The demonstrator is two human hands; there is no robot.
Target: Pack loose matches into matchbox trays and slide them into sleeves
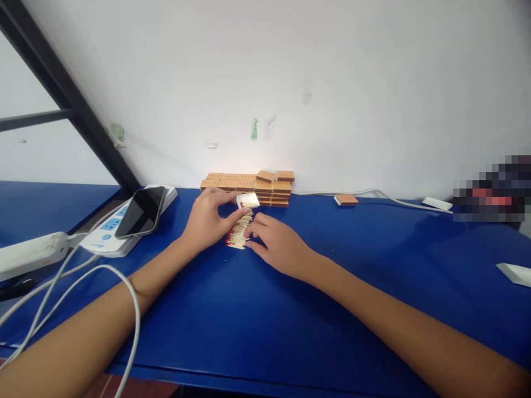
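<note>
My left hand (213,216) grips a small white matchbox tray (248,200) between thumb and fingers, tilted a little above the blue tabletop. A few red match heads show inside the tray. Just in front of it lies a pile of matches (237,235), red heads mostly to the left. My right hand (277,241) is at the pile's right side, its thumb and fingertips closed at the match ends. Whether a match is pinched there is too small to make out. Behind the hands, orange matchboxes (236,184) stand stacked against the wall.
One matchbox (345,199) lies apart on the right of the blue table (232,315). At left, a phone (141,211) rests on a white power strip (112,247), with loose white cables (135,326) crossing over my left forearm. A white object (514,273) sits at the right edge.
</note>
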